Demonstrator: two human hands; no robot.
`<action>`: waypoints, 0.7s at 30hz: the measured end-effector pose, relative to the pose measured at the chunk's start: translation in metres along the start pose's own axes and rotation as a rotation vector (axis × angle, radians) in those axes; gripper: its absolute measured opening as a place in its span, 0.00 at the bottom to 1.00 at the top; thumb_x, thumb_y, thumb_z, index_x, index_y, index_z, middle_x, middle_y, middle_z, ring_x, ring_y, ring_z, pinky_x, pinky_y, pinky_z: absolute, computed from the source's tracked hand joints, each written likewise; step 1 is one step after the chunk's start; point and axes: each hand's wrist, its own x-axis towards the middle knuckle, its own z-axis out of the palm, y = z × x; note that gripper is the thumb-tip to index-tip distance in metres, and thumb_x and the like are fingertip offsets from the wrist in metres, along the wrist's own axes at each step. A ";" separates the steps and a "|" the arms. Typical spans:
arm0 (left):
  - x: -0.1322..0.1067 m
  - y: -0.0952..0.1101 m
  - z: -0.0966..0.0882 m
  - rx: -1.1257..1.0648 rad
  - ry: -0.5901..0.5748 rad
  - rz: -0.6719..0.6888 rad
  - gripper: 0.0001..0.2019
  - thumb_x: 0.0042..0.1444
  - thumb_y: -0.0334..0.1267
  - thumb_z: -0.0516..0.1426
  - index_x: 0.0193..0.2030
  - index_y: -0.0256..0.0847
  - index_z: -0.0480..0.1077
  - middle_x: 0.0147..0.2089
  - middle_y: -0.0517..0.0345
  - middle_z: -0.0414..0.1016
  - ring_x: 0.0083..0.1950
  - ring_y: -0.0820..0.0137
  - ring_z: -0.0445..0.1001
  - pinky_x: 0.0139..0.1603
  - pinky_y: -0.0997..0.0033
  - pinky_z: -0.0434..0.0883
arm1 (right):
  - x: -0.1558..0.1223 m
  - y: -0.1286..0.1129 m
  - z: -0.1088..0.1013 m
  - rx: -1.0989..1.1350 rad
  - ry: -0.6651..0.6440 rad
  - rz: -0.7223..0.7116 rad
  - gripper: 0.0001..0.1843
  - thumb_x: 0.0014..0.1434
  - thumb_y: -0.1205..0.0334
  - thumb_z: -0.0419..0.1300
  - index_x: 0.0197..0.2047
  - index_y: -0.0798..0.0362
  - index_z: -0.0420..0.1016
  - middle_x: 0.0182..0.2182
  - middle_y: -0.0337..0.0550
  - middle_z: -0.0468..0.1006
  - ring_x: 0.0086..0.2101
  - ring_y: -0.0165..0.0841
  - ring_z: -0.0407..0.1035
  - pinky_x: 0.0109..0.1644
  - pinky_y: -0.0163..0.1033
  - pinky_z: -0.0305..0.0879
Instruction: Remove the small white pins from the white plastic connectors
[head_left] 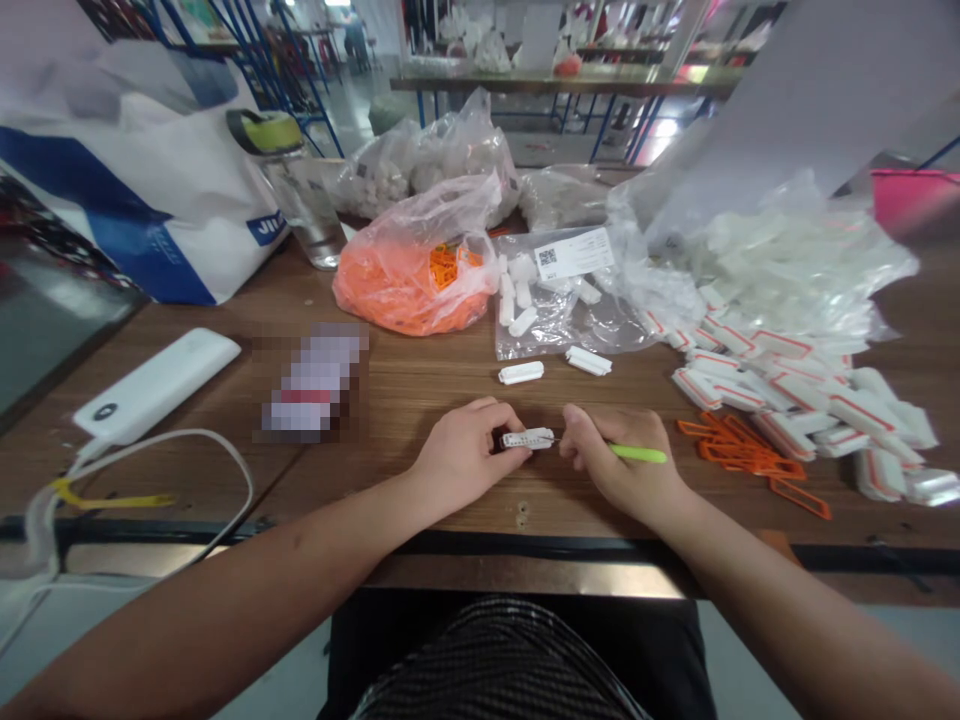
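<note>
My left hand point(457, 455) is closed on a small white plastic part point(528, 438), pinning it to the wooden table point(420, 385) near the front edge. My right hand point(615, 460) is closed round a thin tool with a green handle point(639, 454), and its metal tip touches the right end of the white part. Two more white parts point(520, 373) point(589, 361) lie loose just beyond my hands. Flat orange rings point(750, 458) lie to the right of my right hand.
A clear bag of orange rings point(412, 275) and an open bag of white parts point(555, 300) sit behind. A heap of assembled white-and-orange parts point(795, 395) fills the right. A white power bank point(154, 385) with its cable, a water bottle point(300, 195) and a white-blue bag point(135, 160) are on the left.
</note>
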 end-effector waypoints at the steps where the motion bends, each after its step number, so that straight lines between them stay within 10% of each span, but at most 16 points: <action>1: 0.000 0.000 0.000 0.000 0.000 0.002 0.03 0.53 0.36 0.62 0.32 0.40 0.72 0.29 0.64 0.66 0.27 0.75 0.62 0.30 0.73 0.59 | -0.001 0.001 0.001 0.028 0.020 0.030 0.26 0.67 0.58 0.50 0.18 0.52 0.69 0.13 0.36 0.70 0.15 0.26 0.65 0.23 0.33 0.60; 21: -0.001 0.001 -0.001 -0.023 -0.014 0.012 0.03 0.52 0.35 0.62 0.32 0.40 0.72 0.31 0.64 0.68 0.27 0.76 0.62 0.30 0.74 0.60 | -0.001 0.006 0.000 0.137 0.122 0.160 0.25 0.65 0.56 0.53 0.18 0.53 0.71 0.14 0.37 0.73 0.13 0.25 0.66 0.20 0.31 0.61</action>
